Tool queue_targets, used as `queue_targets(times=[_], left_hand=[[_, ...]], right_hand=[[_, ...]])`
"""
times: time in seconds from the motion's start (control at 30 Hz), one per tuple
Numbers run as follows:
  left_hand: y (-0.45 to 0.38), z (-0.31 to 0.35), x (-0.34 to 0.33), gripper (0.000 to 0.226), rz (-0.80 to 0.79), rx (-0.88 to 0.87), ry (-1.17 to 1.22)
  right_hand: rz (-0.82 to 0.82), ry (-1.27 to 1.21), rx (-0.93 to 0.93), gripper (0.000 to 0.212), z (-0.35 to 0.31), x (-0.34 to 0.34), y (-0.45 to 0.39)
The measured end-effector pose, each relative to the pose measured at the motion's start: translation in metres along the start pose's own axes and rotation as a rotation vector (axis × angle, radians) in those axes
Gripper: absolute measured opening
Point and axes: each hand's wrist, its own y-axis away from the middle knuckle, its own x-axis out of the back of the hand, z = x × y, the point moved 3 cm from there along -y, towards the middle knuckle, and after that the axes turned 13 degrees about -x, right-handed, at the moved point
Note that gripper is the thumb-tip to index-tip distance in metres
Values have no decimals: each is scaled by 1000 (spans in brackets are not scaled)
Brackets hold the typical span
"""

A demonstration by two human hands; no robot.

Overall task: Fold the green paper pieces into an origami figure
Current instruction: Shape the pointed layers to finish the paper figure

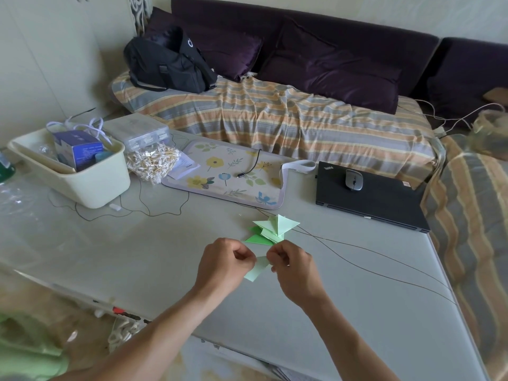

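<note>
Left hand (224, 261), right hand (292, 266), close together, fingers curled, pinching

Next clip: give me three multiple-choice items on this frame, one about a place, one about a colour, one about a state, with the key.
1. Where does the grey computer mouse lie?
A. on the closed black laptop
B. in the cream plastic tub
C. on the floral mat

2. What colour is the small folded paper piece between the hands?
A. pink
B. light green
C. white

3. What are the left hand and right hand doing?
A. both pinch the paper piece
B. both lie flat on the table
C. only the right hand holds it

Key: 1 A, it sits on the lid; 2 B, pale green shows; 3 A, both hands' fingertips close on it.
</note>
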Motion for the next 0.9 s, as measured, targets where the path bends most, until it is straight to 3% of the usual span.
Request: queue_targets(times=[0.23,0.6,0.9], left_hand=[[3,0,-1,5,-29,11,-30],[2,-6,5,12,10,49,17],[4,-2,1,10,-84,48,48]], right_hand=[[-53,60,128,7,2,-3,1],[-57,81,149,14,4,-1,-3],[-81,63,207,9,0,-5,5]])
